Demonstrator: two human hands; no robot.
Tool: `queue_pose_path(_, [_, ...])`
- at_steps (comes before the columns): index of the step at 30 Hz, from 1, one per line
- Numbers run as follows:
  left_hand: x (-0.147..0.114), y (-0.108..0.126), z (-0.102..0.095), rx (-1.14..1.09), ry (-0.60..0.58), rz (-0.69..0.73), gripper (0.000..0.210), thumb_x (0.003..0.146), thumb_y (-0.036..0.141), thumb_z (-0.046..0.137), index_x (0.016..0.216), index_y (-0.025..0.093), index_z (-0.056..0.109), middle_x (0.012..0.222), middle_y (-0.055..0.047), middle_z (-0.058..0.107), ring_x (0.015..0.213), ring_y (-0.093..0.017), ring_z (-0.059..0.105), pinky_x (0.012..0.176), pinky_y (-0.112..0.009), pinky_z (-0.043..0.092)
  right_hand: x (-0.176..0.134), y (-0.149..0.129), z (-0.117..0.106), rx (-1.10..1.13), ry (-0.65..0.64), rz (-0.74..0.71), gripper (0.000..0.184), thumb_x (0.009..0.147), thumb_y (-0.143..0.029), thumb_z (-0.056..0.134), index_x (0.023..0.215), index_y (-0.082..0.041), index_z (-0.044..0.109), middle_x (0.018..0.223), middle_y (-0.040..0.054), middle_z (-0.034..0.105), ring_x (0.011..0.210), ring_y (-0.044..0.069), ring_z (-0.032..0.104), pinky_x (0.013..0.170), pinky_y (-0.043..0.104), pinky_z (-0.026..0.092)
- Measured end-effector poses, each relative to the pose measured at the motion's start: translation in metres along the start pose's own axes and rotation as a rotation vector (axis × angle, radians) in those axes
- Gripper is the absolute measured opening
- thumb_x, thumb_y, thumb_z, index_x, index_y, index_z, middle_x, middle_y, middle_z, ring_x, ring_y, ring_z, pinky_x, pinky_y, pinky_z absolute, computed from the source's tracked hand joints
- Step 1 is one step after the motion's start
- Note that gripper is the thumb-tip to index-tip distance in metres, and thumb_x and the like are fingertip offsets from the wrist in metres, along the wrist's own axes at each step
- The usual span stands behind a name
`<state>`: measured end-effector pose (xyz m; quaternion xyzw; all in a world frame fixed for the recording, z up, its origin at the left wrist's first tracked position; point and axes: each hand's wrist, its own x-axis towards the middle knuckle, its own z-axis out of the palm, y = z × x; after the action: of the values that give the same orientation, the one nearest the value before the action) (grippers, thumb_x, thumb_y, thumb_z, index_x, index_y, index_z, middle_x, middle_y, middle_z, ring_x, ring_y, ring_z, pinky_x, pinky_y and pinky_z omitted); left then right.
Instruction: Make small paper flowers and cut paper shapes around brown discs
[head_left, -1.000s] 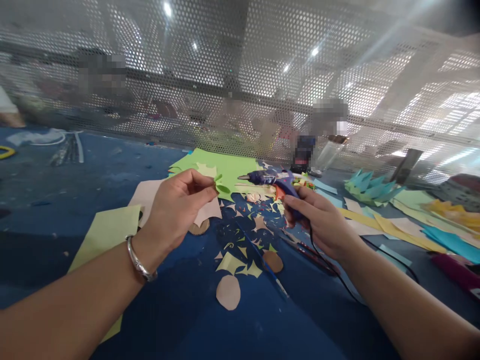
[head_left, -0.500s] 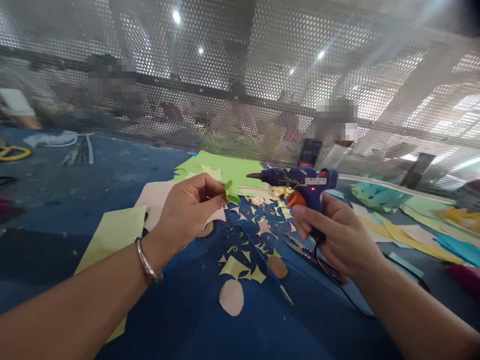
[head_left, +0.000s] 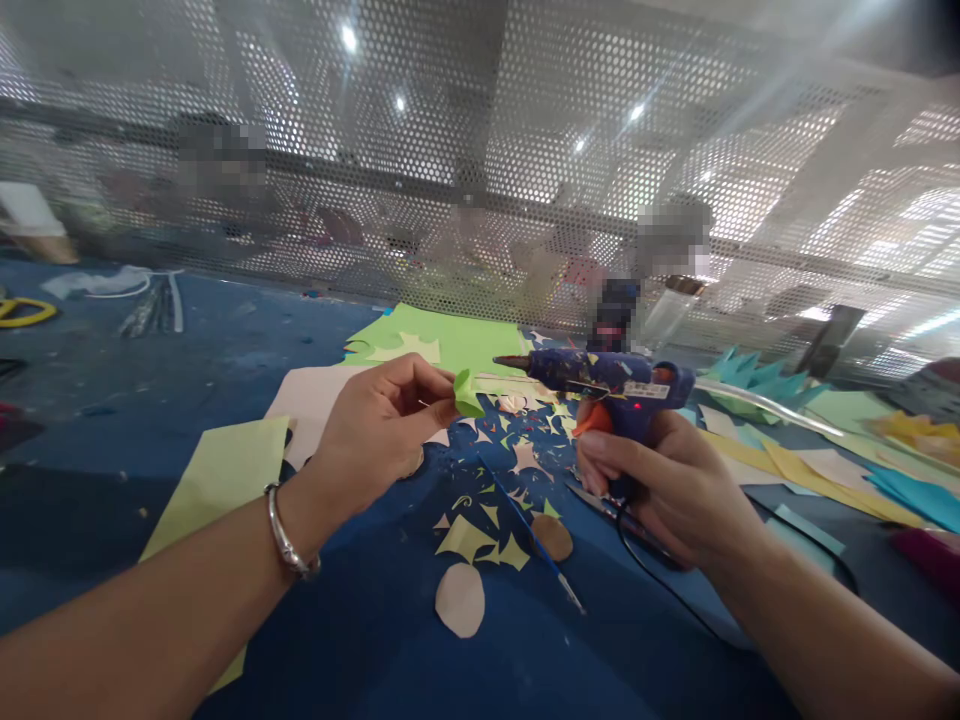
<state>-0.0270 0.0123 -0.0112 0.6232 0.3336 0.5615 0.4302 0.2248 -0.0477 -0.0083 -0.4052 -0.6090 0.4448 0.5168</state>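
Observation:
A small folded green paper piece point(head_left: 468, 394), shaped like leaves, is pinched between the thumb and fingers of my left hand point(head_left: 386, 415). My right hand point(head_left: 667, 485) is wrapped round the handle of a blue glue gun point(head_left: 592, 372), with fingers by its orange trigger point(head_left: 592, 420). The gun's nozzle points left, a short way to the right of the green piece and apart from it. A glue stick point(head_left: 765, 405) sticks out of the back of the gun. Below the hands lie paper scraps point(head_left: 466, 540), a pale paper oval point(head_left: 460, 600) and a blue paintbrush point(head_left: 540, 545).
Green paper sheets point(head_left: 465, 340) lie at the back, near a perforated metal screen point(head_left: 420, 150). Scissors point(head_left: 600, 505) lie under my right hand, beside the gun's black cord point(head_left: 675, 595). Coloured paper strips point(head_left: 810, 470) spread at right; yellow-handled scissors point(head_left: 26, 313) rest far left.
The glue gun has dropped slightly and tilted, and its glue stick now shows against the table. The green piece has turned a little in my left hand and shifted slightly right.

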Motion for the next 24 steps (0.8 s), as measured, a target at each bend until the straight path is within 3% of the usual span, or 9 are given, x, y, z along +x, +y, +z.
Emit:
queue_pose_path(7, [-0.0009, -0.0009, -0.0011, 0.040, -0.064, 0.009, 0.020, 0.072, 0.029, 0.087, 0.075, 0.022, 0.069, 0.088, -0.003, 0.072, 0.081, -0.019, 0.065, 0.076, -0.036, 0.054, -0.0023, 0.0056, -0.0037, -0.130, 0.001, 0.044, 0.030, 0.092, -0.027, 0.066, 0.064, -0.017, 0.068, 0.065, 0.0026, 0.063, 0.066, 0.015, 0.057, 0.064, 0.029, 0.044])
queue_pose_path(11, [-0.0020, 0.0013, -0.0015, 0.019, -0.085, 0.000, 0.021, 0.073, 0.029, 0.088, 0.076, 0.021, 0.068, 0.090, -0.004, 0.072, 0.082, -0.020, 0.066, 0.076, -0.036, 0.054, -0.0021, 0.0075, -0.0021, -0.182, -0.054, 0.049, 0.013, 0.091, -0.029, 0.067, 0.083, -0.019, 0.071, 0.076, 0.0024, 0.069, 0.070, 0.017, 0.063, 0.063, 0.028, 0.047])
queue_pose_path(14, [-0.0028, 0.0018, -0.0019, 0.023, -0.114, 0.000, 0.021, 0.075, 0.029, 0.086, 0.077, 0.020, 0.068, 0.091, -0.004, 0.071, 0.083, -0.020, 0.066, 0.077, -0.036, 0.055, -0.0028, 0.0084, -0.0020, -0.226, -0.089, 0.031, 0.013, 0.093, -0.032, 0.066, 0.090, -0.020, 0.071, 0.078, 0.0021, 0.070, 0.069, 0.017, 0.065, 0.060, 0.028, 0.048])
queue_pose_path(20, [-0.0022, -0.0031, -0.0050, 0.062, -0.141, 0.027, 0.015, 0.079, 0.025, 0.083, 0.079, 0.022, 0.068, 0.092, -0.004, 0.068, 0.088, -0.021, 0.067, 0.081, -0.038, 0.055, -0.0044, 0.0054, -0.0036, -0.451, -0.027, -0.004, 0.030, 0.091, -0.035, 0.065, 0.066, -0.019, 0.071, 0.070, 0.0036, 0.069, 0.068, 0.017, 0.063, 0.065, 0.029, 0.050])
queue_pose_path(24, [-0.0031, -0.0033, -0.0057, 0.052, -0.162, 0.032, 0.012, 0.079, 0.021, 0.080, 0.081, 0.021, 0.069, 0.091, -0.004, 0.067, 0.084, -0.019, 0.065, 0.082, -0.039, 0.056, -0.0036, 0.0015, -0.0024, -0.547, 0.011, 0.003, 0.033, 0.088, -0.037, 0.065, 0.062, -0.019, 0.072, 0.066, 0.0032, 0.069, 0.064, 0.017, 0.061, 0.063, 0.029, 0.049])
